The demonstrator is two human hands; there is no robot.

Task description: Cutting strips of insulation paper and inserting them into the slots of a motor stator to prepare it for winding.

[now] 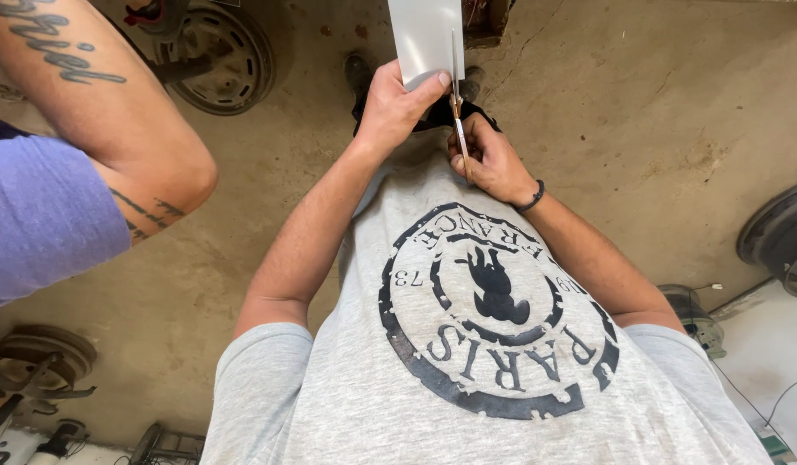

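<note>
My left hand [396, 105] grips the lower edge of a pale grey sheet [424, 34] that stands up from my hands toward the top of the view. My right hand [493, 159] holds a pair of scissors [458, 103] with thin metal blades running up along the sheet's right edge. A dark band circles my right wrist. Both hands are held close in front of my grey printed shirt. The scissor handles are hidden inside my fingers.
Another person's bare arm and purple sleeve [45, 215] reach in at the left. On the concrete floor lie a wheel rim [217, 56] at top left, another rim [781, 232] at right, and metal parts [37, 370] at lower left. My shoes [359, 73] show below the sheet.
</note>
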